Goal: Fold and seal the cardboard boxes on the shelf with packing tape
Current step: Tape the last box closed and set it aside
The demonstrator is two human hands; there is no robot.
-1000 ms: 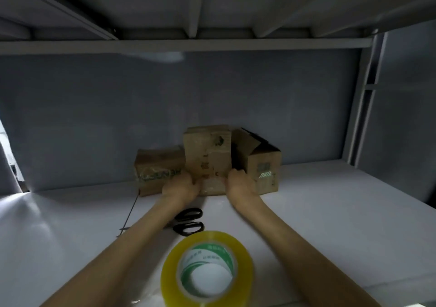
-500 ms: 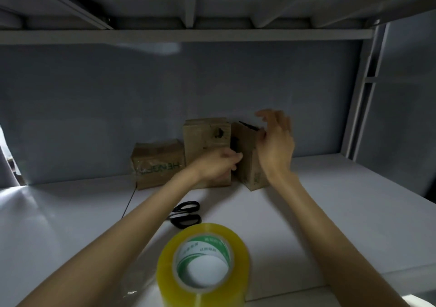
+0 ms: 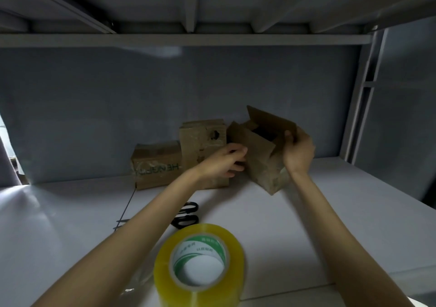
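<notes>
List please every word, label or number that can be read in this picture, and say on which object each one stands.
"HENGELI", uncertain: green letters on the front of the low cardboard box at the left, upside down and partly blurred.
Green and white label inside the core of the yellow packing tape roll: small characters, too blurred to read.
Middle cardboard box: faint marks only, not readable.
Open cardboard box held by both hands: no readable text.
Scissors: no text visible.

White shelf [image 3: 330, 224] bears three boxes [image 3: 157, 167], scissors [image 3: 186, 217], tape roll [image 3: 199, 263].
</notes>
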